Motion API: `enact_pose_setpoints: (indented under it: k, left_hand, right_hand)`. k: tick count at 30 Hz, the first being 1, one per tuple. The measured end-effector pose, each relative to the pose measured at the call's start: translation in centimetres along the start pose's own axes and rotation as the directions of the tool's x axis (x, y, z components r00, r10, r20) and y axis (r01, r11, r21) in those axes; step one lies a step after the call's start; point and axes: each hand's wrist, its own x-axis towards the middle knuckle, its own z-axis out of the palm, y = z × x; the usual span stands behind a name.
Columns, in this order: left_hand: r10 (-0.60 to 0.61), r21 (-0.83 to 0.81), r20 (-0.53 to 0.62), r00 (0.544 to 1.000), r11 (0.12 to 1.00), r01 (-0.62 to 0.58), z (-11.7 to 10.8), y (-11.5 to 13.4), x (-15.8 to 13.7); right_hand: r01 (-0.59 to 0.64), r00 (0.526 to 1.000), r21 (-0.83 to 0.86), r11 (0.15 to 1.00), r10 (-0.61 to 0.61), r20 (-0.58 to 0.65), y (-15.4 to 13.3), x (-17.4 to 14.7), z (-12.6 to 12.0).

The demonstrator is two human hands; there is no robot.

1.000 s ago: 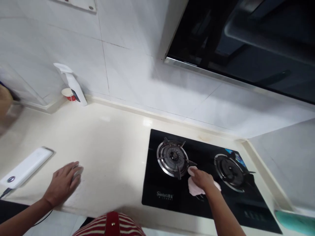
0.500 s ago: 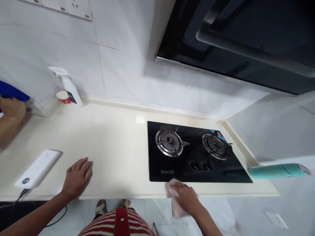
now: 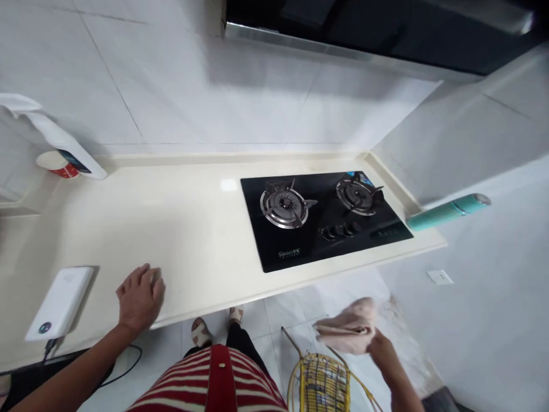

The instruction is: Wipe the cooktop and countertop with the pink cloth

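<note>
My right hand [image 3: 381, 346] grips a beige cloth [image 3: 349, 329] by one end, out past the front edge of the counter and above the floor. The cloth hangs loosely folded, apart from the counter. My left hand [image 3: 140, 294] rests on the cream countertop [image 3: 180, 240] near its front edge, holding nothing, fingers slightly bent and spread. Left of that hand lies a white power bank [image 3: 60, 303] with a dark cable plugged in. A black two-burner gas stove [image 3: 317, 252] is set into the counter, to the right of my left hand.
A white spray bottle [image 3: 64, 137] and a red-and-white paper cup [image 3: 60, 165] stand in the back left corner. A teal cylinder [image 3: 446, 213] is at the right end. The range hood [image 3: 343, 34] overhangs the back. A yellow woven chair [image 3: 323, 383] stands below.
My right hand has lifted the cloth off the counter edge by the stove and moved it right, out over the floor. My left hand stays put. The view has shifted; another person's hand left sight.
</note>
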Motion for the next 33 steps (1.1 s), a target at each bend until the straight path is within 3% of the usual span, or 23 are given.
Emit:
enact_pose_setpoints:
  k: [4,9,13,17,20,22,25,28,30,33]
  left_hand:
    - [0.013,-0.016,-0.002,1.000,1.000,-0.013,0.2,-0.2,0.0]
    - [-0.006,-0.088,0.004,1.000,0.996,0.006,-0.1,-0.2,0.3]
    - [0.111,-0.246,0.000,0.994,0.963,-0.107,0.2,1.3,0.0]
    - [0.333,-0.494,-0.008,0.943,0.819,-0.293,0.9,4.7,-0.7]
    - [0.430,-0.589,0.006,0.903,0.731,-0.344,1.0,7.2,-1.1]
    - [0.461,-0.619,0.020,0.887,0.702,-0.351,0.8,8.5,-1.3]
    - [0.476,-0.631,0.031,0.879,0.691,-0.352,0.7,9.5,-1.3]
    - [0.473,-0.606,0.014,0.881,0.705,-0.369,0.9,9.6,-1.1]
    - [0.467,-0.564,-0.023,0.884,0.724,-0.397,1.2,9.1,-0.8]
    - [0.438,-0.451,-0.113,0.892,0.777,-0.439,1.7,7.2,0.0]
  right_hand:
    - [-0.086,0.996,0.138,0.987,0.080,0.047,1.3,-1.7,3.5]
    - [-0.129,0.991,0.141,0.982,0.123,0.051,2.1,-2.2,3.7]
    - [-0.182,0.973,0.206,0.961,0.206,-0.101,0.9,-1.5,2.0]
    - [-0.024,0.997,0.213,0.977,0.038,-0.061,-1.6,0.4,-1.8]
    - [0.001,0.983,0.144,0.990,0.026,-0.184,-4.9,2.0,-4.7]
    - [0.081,0.960,0.087,0.993,-0.054,-0.273,-7.8,2.6,-5.2]
    - [0.397,0.891,0.026,0.917,-0.378,-0.249,-12.0,2.2,-2.7]
    - [0.658,0.753,0.076,0.749,-0.656,-0.056,-14.2,1.2,2.0]
    - [0.689,0.721,0.116,0.716,-0.693,0.000,-13.9,1.1,4.8]
    - [0.663,0.748,0.099,0.742,-0.662,-0.047,-12.3,2.1,7.8]
